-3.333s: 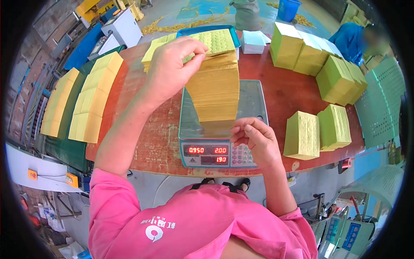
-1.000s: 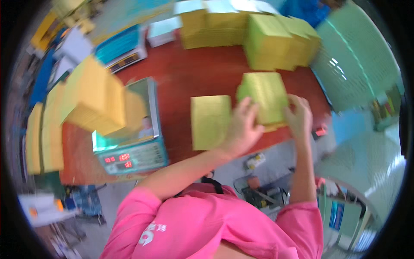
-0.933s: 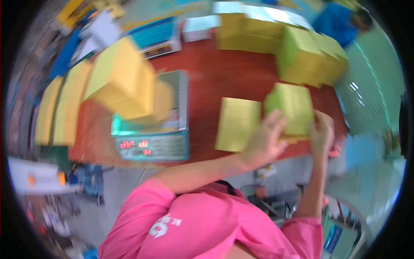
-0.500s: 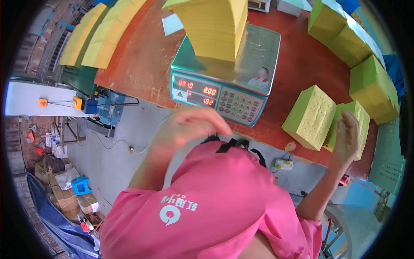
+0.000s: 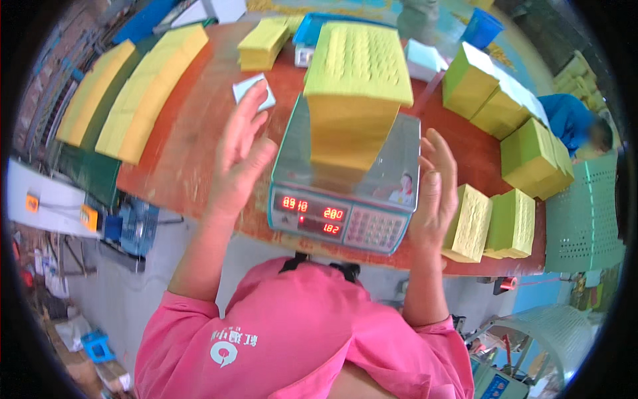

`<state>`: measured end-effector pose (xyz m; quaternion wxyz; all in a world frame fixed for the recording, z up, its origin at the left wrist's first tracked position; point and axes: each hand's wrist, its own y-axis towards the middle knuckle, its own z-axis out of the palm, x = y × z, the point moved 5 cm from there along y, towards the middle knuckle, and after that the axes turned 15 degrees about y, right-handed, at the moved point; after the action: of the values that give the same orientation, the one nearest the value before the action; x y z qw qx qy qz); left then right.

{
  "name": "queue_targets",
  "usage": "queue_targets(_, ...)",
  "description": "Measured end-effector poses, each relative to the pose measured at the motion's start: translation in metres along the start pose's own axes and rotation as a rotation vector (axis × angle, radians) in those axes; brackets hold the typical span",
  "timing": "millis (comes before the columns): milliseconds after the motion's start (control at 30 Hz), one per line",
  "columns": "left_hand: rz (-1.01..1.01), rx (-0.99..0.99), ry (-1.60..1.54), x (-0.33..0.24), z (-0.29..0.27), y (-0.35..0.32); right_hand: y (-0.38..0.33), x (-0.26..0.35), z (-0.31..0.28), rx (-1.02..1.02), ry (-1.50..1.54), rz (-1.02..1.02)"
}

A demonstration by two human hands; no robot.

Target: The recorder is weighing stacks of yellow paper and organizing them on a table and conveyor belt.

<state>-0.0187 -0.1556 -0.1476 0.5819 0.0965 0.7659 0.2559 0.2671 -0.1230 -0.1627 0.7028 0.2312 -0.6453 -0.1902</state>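
Note:
A tall stack of yellow paper [image 5: 357, 126] stands on the metal pan of a teal digital scale [image 5: 379, 229], whose red display is lit. To the left of the stack my left hand [image 5: 242, 156] is raised, fingers apart and holding nothing. On the other side, my right hand [image 5: 437, 189] is up beside the scale's right edge, its fingers loosely spread with nothing in them. Neither hand touches the stack. Just right of my right hand sit two yellow paper blocks [image 5: 468, 225] with bumpy faces. A small white paper sheet [image 5: 258, 91] lies behind my left fingers.
Long rows of yellow paper [image 5: 156, 93] line the left side of the red table [image 5: 193, 153]. More yellow-green stacks [image 5: 531, 156] stand along the right. A smaller yellow stack [image 5: 262, 43] and a blue tray [image 5: 325, 25] are at the back. Another person in blue [image 5: 568, 120] is at far right.
My left hand has moved forward and left, away from my body. My right hand has left the yellow blocks and come in beside the scale. The view has tilted up.

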Motion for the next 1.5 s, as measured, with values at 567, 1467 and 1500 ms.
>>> queue_targets(567,0.332,0.188,0.167,0.013,0.043,0.091,0.07,-0.003,0.068,-0.034,-0.064,-0.112)
queue_targets(1467,-0.03,0.03,-0.131,0.011,0.066,0.078,0.059,-0.011,0.058,-0.104,0.21,0.056)
queue_targets(1500,-0.022,0.019,-0.122,0.005,0.071,0.078,0.058,-0.011,0.059,-0.102,0.214,0.058)
